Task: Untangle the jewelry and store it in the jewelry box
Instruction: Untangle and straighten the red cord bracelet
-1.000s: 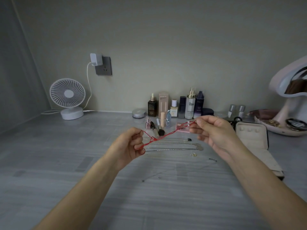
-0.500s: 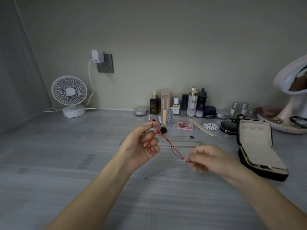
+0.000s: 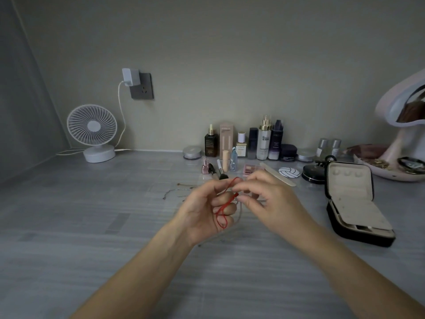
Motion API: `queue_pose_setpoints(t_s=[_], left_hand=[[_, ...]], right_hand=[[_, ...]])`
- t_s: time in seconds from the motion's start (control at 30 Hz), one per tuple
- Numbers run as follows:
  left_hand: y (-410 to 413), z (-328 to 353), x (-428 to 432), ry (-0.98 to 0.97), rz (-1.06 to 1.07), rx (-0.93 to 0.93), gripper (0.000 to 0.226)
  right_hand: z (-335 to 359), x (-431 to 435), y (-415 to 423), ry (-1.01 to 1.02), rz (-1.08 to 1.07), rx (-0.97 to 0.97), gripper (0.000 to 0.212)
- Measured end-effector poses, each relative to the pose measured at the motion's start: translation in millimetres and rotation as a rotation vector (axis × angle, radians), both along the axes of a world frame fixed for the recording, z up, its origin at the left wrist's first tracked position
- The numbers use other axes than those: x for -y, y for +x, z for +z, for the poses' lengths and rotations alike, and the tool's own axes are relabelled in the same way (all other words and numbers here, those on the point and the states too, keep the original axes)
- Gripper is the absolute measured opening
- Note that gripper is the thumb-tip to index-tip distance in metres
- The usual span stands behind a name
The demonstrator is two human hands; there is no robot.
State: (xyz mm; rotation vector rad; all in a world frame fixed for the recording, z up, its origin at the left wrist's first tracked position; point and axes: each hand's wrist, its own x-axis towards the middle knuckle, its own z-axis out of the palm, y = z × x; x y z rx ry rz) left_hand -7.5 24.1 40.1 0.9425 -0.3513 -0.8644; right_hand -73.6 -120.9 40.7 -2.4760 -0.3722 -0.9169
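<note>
A grey table [image 3: 69,226] carries a black jewelry box [image 3: 354,203] at the right, lid upright, its beige lining bare as far as can be seen. Above the table's middle the left hand [image 3: 204,210] and right hand [image 3: 269,203] meet, each pinching the red cord [image 3: 224,210], which loops down across the left palm. A thin silver chain [image 3: 177,191] lies on the table behind the left hand.
</note>
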Motion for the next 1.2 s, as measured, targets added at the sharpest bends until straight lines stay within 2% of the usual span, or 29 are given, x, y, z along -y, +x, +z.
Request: queue_pose_setpoints(t_s=[0.07, 0.13, 0.2, 0.3, 0.4, 0.47, 0.53, 0.6, 0.67, 0.87, 0.97, 1.07, 1.13, 1.2], left_hand=[[0.4, 1.2, 0.0, 0.023, -0.017, 0.004, 0.02], [2.8, 1.2, -0.3, 0.065, -0.002, 0.013, 0.02], [5.5, 0.6, -0.6, 0.089, 0.071, -0.027, 0.02], [8.3, -5.7, 1.0, 0.097, 0.318, -0.091, 0.017], [2.9, -13.1, 1.9, 0.157, 0.559, 0.098, 0.012], [-6.1, -15.2, 2.6, 0.237, 0.57, 0.304, 0.019], [-15.8, -14.7, 6.0, 0.292, 0.503, 0.485, 0.017], [-20.5, -14.2, 10.6, 0.277, 0.476, 0.577, 0.014], [-18.7, -14.9, 12.6, 0.271, 0.485, 0.594, 0.019], [-16.1, -18.8, 13.0, 0.324, 0.489, 0.645, 0.022], [-12.5, -20.7, 12.4, 0.394, 0.484, 0.69, 0.021], [-8.9, -23.4, 8.2, 0.406, 0.47, 0.64, 0.02], [-7.8, -24.1, 5.7, 0.328, 0.44, 0.507, 0.02], [-6.1, -22.8, 5.5, 0.191, 0.409, 0.3, 0.021]], right_hand=[[0.3, 0.3, 1.1, -0.028, -0.013, 0.017, 0.017], [1.4, -1.0, 0.9, 0.025, -0.002, 0.028, 0.012], [3.2, -2.1, -0.8, 0.166, -0.014, 0.009, 0.007], [4.6, -1.5, -3.6, 0.484, 0.017, -0.11, 0.019], [5.1, 0.4, -3.6, 0.678, 0.065, -0.177, 0.017], [5.3, 0.8, -3.5, 0.721, 0.061, -0.194, 0.013], [2.5, 0.3, -2.7, 0.71, 0.041, -0.195, 0.016], [-2.4, -0.6, -1.2, 0.637, -0.006, -0.186, 0.022], [-7.1, -0.7, -0.4, 0.541, -0.061, -0.176, 0.025], [-13.0, -0.6, -5.4, 0.338, -0.111, -0.157, 0.009], [-13.5, -1.9, -5.7, 0.526, -0.072, -0.191, 0.021], [-9.9, -0.5, -5.2, 0.855, -0.032, -0.268, 0.021], [-9.7, 1.6, -4.1, 1.083, 0.017, -0.335, 0.02], [-10.4, 3.5, -2.3, 1.292, 0.073, -0.393, 0.021]])
